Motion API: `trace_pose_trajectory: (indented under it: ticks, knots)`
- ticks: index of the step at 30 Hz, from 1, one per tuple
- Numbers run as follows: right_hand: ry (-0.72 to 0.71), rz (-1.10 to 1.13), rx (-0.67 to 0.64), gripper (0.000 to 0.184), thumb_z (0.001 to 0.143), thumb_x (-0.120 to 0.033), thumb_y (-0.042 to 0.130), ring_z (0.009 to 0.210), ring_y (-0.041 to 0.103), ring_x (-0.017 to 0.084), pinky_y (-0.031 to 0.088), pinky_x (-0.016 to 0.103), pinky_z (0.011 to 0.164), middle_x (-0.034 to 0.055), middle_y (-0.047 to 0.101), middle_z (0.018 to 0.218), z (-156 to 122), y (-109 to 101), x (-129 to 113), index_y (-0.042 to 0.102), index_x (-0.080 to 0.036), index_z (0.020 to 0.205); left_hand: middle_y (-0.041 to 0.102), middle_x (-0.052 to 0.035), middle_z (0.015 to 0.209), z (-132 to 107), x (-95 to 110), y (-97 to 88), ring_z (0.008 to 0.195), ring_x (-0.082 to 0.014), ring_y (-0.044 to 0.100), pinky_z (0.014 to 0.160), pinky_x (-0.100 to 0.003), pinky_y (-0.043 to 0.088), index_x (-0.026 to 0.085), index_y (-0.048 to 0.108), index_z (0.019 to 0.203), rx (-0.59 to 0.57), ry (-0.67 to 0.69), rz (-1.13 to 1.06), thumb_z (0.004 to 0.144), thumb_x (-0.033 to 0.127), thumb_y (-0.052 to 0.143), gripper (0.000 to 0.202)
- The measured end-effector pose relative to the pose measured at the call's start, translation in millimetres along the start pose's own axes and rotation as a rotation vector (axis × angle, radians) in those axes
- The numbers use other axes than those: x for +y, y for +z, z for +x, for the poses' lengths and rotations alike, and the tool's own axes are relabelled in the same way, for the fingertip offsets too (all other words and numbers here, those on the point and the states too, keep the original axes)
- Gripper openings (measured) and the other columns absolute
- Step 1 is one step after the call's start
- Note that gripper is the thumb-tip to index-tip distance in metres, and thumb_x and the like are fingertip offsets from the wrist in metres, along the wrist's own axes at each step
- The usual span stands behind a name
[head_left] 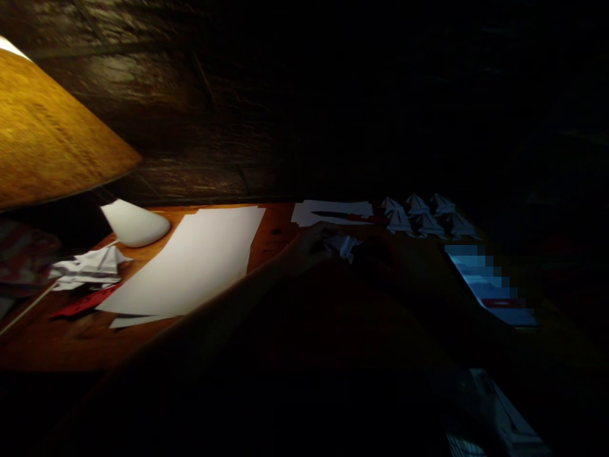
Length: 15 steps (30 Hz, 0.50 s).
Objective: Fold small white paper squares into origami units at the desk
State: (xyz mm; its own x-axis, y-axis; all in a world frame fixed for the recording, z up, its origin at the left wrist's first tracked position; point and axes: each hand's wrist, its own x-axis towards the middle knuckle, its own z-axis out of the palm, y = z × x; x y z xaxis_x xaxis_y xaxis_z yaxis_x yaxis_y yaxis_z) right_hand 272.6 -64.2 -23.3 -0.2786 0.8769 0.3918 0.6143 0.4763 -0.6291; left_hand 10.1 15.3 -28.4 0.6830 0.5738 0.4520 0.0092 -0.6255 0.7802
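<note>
A small folded paper figure, white with pointed corners, is up off the table in the middle of the head view. My left hand pinches its left side. At the other side, deep in shadow, my right hand has its fingers closed on the paper's right edge; their outline is faint. Just beyond the hands, a knife with a dark blade and reddish handle lies across some white sheets. Several similar folded paper figures stand in rows to the right.
A lamp with a yellow shade and white base lights the left. Large paper sheets lie on the wooden table, beside a crumpled folded paper and a red object. A blue-lit screen glows at right.
</note>
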Motion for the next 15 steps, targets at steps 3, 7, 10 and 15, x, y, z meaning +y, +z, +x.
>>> trace_pose_trajectory:
  ticks: [3, 7, 10, 15]
  knots:
    - [0.053, 0.136, 0.023, 0.033, 0.093, -0.033, 0.062, 0.110, 0.067, 0.027, 0.051, 0.045, 0.096, 0.0063, 0.072, 0.120, 1, -1, -5, 0.061, -0.028, 0.125, 0.064, -0.0129, 0.131, 1, 3, 2.3, 0.123, -0.0243, 0.062, 0.105, -0.042, 0.052, 0.019, 0.057, 0.130, 0.033, -0.010, -0.105, 0.086, 0.015, 0.069, 0.046]
    - [0.121, 0.352, -0.057, 0.025, 0.096, -0.044, 0.057, 0.099, 0.068, 0.024, 0.053, 0.037, 0.088, 0.0042, 0.074, 0.109, 2, -3, -15, 0.071, -0.025, 0.106, 0.064, -0.0113, 0.126, 3, 13, 9.9, 0.118, -0.0241, 0.063, 0.104, -0.045, 0.052, 0.020, 0.059, 0.128, 0.012, 0.021, -0.034, 0.083, 0.010, 0.069, 0.048]
    - [0.252, 0.473, -0.096, 0.032, 0.091, -0.050, 0.063, 0.080, 0.067, 0.020, 0.052, 0.032, 0.070, 0.0042, 0.074, 0.091, 1, -3, -18, 0.074, -0.021, 0.093, 0.062, -0.0103, 0.125, 3, 21, 15.2, 0.119, -0.0247, 0.061, 0.104, -0.048, 0.051, 0.021, 0.059, 0.129, 0.018, 0.103, 0.119, 0.081, 0.007, 0.068, 0.050]
    - [0.346, 0.555, -0.156, 0.029, 0.078, -0.047, 0.077, 0.071, 0.063, 0.018, 0.049, 0.029, 0.061, 0.0041, 0.073, 0.082, 1, -1, -16, 0.076, -0.019, 0.086, 0.056, -0.0109, 0.131, 2, 35, 23.0, 0.126, -0.0251, 0.054, 0.107, -0.049, 0.048, 0.023, 0.053, 0.136, -0.009, 0.211, 0.290, 0.078, -0.001, 0.058, 0.062]
